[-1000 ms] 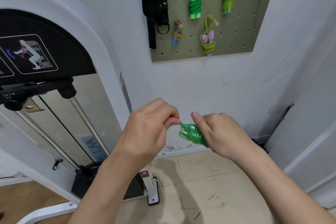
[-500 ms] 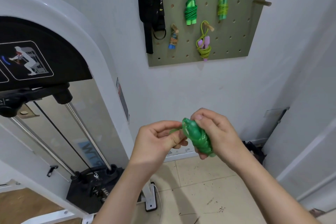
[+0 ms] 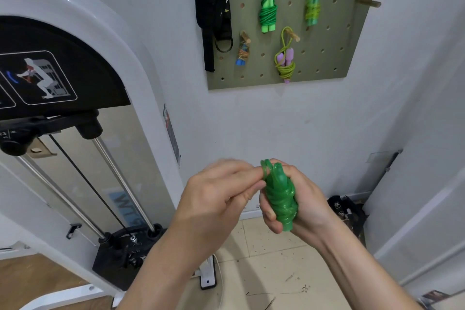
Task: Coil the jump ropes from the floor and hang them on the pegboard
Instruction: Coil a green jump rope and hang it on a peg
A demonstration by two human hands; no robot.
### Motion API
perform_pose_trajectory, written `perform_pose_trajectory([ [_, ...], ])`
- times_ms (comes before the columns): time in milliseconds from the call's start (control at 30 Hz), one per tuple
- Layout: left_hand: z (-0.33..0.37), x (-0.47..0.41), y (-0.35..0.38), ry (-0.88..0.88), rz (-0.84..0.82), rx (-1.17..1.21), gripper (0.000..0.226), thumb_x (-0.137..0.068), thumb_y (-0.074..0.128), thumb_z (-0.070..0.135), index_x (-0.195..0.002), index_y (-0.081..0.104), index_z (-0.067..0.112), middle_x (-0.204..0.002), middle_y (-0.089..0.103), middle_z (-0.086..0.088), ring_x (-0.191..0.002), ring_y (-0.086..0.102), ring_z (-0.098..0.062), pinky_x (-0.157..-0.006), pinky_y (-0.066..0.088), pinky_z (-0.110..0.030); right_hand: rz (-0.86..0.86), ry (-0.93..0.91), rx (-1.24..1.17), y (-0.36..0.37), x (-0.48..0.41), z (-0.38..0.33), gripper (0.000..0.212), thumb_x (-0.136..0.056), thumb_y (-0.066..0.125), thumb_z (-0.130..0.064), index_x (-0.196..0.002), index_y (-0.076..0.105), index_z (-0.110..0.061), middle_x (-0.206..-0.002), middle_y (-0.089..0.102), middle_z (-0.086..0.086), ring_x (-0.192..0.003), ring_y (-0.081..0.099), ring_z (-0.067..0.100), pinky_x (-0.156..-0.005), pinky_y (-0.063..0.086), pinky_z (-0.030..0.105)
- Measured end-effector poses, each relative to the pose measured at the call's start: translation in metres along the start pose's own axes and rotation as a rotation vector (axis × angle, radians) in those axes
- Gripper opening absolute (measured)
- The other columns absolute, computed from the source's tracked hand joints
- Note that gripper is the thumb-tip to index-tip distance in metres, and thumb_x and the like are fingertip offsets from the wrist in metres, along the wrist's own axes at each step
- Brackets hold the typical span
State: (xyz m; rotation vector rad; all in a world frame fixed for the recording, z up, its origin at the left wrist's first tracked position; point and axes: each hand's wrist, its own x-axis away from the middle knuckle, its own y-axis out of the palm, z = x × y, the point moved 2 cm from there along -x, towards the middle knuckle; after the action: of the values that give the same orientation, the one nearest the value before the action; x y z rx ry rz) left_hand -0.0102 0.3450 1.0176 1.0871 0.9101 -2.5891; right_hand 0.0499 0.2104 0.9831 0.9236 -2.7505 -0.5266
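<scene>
Entry: we hold the green jump rope (image 3: 280,194) low and near, well below the pegboard (image 3: 327,70) on the far wall. The right hand (image 3: 305,199) is wrapped round the coiled bundle, fingers and thumb curled on it, with a handle end poking out under the palm. The left hand (image 3: 219,196) pinches a small loop (image 3: 266,170) at the bundle's top. Its fingertips are blurred, so we cannot tell whether the loop is tucked under a wrap or merely held. Risks, as we judge them:

1. The cord looks glossy and springy. If the pinch slips before the loop is locked, the top wraps could spring loose and the coil would need redoing.
2. The loop looks short. Pulled no longer, it may not seat over the free peg (image 3: 368,3) at the board's upper right, and the bundle could drop to the floor (image 3: 264,259).
3. Pulling too hard on the loop could drag the wraps upward off the handles, since only the right palm braces them.
4. On the reach up, going to one hand loosens the squeeze.
5. The hung ropes (image 3: 268,11) lie just left of that peg, so a careless reach may knock one off.
</scene>
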Motion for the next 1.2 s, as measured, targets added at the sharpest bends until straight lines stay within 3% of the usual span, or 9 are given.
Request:
perform_pose_trajectory([
  [67,-0.001,-0.003,-0.003,-0.114,0.054,0.147,0.011,-0.08,0.07,0.02,-0.087,0.077,0.017,-0.096,0.067,0.005,-0.085,0.064,-0.015,-0.074,0.051,-0.026,-0.038,0.01,-0.01,0.002,0.002,-0.001,0.029,-0.089,0.038,-0.029,-0.077,0.051,-0.006,-0.043,0.044,0.015,-0.03,0.036,0.02,-0.038,0.031,0.023],
  [167,0.001,-0.005,0.0,-0.318,0.068,0.428,0.012,-0.071,0.077,0.019,-0.079,0.074,0.026,-0.1,0.072,0.008,-0.093,0.067,-0.015,-0.073,0.05,-0.024,-0.065,0.034,-0.06,0.004,0.001,0.001,0.049,-0.084,0.042,-0.035,-0.099,0.047,0.012,-0.042,0.044,0.015,-0.029,0.036,0.02,-0.037,0.033,0.021],
  [233,0.0,-0.004,0.003,-0.393,0.106,0.539,0.021,-0.067,0.077,0.009,-0.077,0.073,0.027,-0.094,0.074,0.003,-0.087,0.069,-0.018,-0.071,0.051,-0.027,-0.055,0.048,-0.109,0.005,0.002,0.003,0.055,-0.079,0.045,-0.037,-0.104,0.046,0.012,-0.042,0.043,0.015,-0.028,0.036,0.02,-0.037,0.034,0.02],
  [400,0.005,-0.003,0.009,-0.479,0.227,0.67,0.023,-0.064,0.078,0.01,-0.08,0.078,0.027,-0.081,0.075,-0.001,-0.081,0.071,-0.016,-0.073,0.054,-0.02,-0.021,0.031,-0.227,0.01,0.003,0.004,0.029,-0.077,0.044,-0.04,-0.07,0.061,-0.017,-0.04,0.04,0.011,-0.026,0.035,0.016,-0.037,0.032,0.017],
  [567,0.006,0.0,0.011,-0.384,0.197,0.463,0.021,-0.075,0.075,0.013,-0.086,0.078,0.031,-0.086,0.074,0.006,-0.088,0.069,-0.013,-0.079,0.053,-0.024,-0.011,-0.005,-0.18,0.013,0.001,0.009,0.04,-0.075,0.047,-0.046,-0.069,0.054,-0.006,-0.042,0.042,0.013,-0.027,0.037,0.019,-0.037,0.034,0.02],
  [700,0.008,-0.002,0.008,-0.355,0.176,0.236,0.03,-0.075,0.077,0.003,-0.084,0.076,0.031,-0.077,0.072,0.012,-0.081,0.068,-0.008,-0.076,0.05,-0.019,0.012,-0.032,-0.136,0.013,0.002,0.011,0.04,-0.079,0.043,-0.041,-0.073,0.049,-0.002,-0.043,0.042,0.015,-0.03,0.037,0.021,-0.038,0.034,0.023],
  [900,0.013,-0.005,0.002,-0.316,0.189,0.01,0.025,-0.072,0.08,0.009,-0.081,0.075,0.032,-0.074,0.069,0.018,-0.072,0.064,-0.002,-0.07,0.048,-0.013,-0.003,-0.061,-0.088,0.012,-0.001,0.016,0.05,-0.096,0.034,-0.032,-0.108,0.045,0.016,-0.047,0.044,0.017,-0.034,0.038,0.024,-0.041,0.035,0.027],
  [1100,0.013,-0.01,-0.005,-0.48,0.122,0.146,0.032,-0.069,0.079,0.0,-0.063,0.071,0.031,-0.063,0.069,0.016,-0.064,0.064,0.0,-0.065,0.048,-0.01,0.081,-0.148,0.109,0.011,0.003,0.011,0.029,-0.097,0.036,-0.027,-0.082,0.05,-0.006,-0.05,0.048,0.022,-0.036,0.042,0.025,-0.042,0.035,0.028],
  [1200,0.01,-0.01,-0.003,-0.558,0.146,0.311,0.031,-0.075,0.073,-0.005,-0.066,0.074,0.025,-0.067,0.072,0.011,-0.068,0.068,-0.002,-0.065,0.049,-0.011,0.167,-0.198,0.169,0.011,0.004,0.006,0.03,-0.101,0.036,-0.022,-0.081,0.049,-0.004,-0.052,0.047,0.021,-0.036,0.045,0.024,-0.039,0.038,0.025],
])
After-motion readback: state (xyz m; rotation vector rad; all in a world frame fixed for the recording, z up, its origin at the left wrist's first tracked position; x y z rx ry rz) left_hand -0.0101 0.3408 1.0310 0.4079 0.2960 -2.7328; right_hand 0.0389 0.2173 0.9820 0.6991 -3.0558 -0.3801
